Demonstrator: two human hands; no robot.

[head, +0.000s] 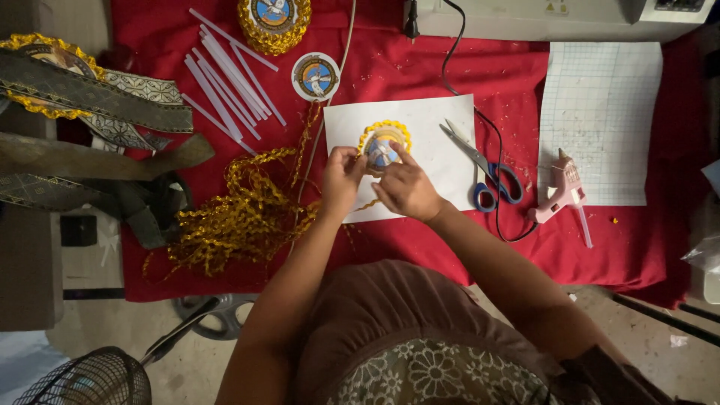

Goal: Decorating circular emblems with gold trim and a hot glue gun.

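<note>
Currently I log both hands pinching: left hand and right hand flank the gold-trimmed round badge on white paper.

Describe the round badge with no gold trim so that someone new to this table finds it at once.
Start at the red cloth and find the fan of clear glue sticks near its far left. Just right of them lies the plain round badge, white-rimmed with a blue centre. Unlike the badge at the far edge and the one under both hands, it has no gold braid edging.
</note>
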